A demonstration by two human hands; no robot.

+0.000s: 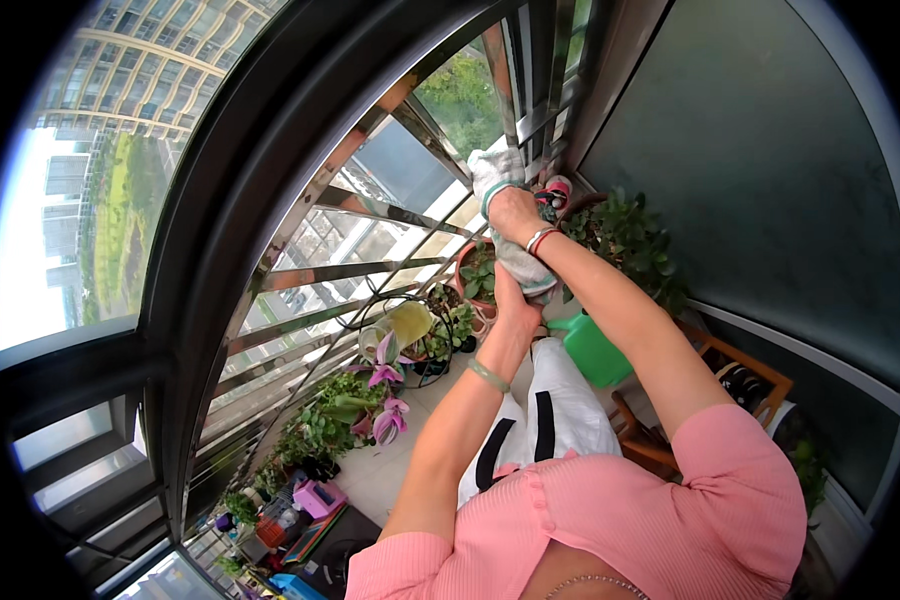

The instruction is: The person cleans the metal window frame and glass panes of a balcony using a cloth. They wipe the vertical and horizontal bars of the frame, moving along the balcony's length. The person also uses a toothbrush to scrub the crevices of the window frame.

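Both my arms reach forward toward the railing. My right hand (515, 214), with a red and a pale band at its wrist, is closed on a grey-white cloth (496, 172) with green edging. The cloth bunches up past its fingers and hangs down below it. Lower and nearer to me, my left hand (516, 308), a pale green bangle on its forearm, is closed at the lower end of the same cloth. My left fingers are partly hidden behind the cloth. A potted plant (477, 275) in a terracotta-coloured pot stands just left of the cloth.
Metal window bars (370, 275) run along the left. A leafy plant (630, 240) stands beside the dark panel (770, 170) at right. Near my legs are a green plastic container (592, 350) and a wooden chair (760, 372). Pink-purple leaves (390, 420) and several pots line the railing.
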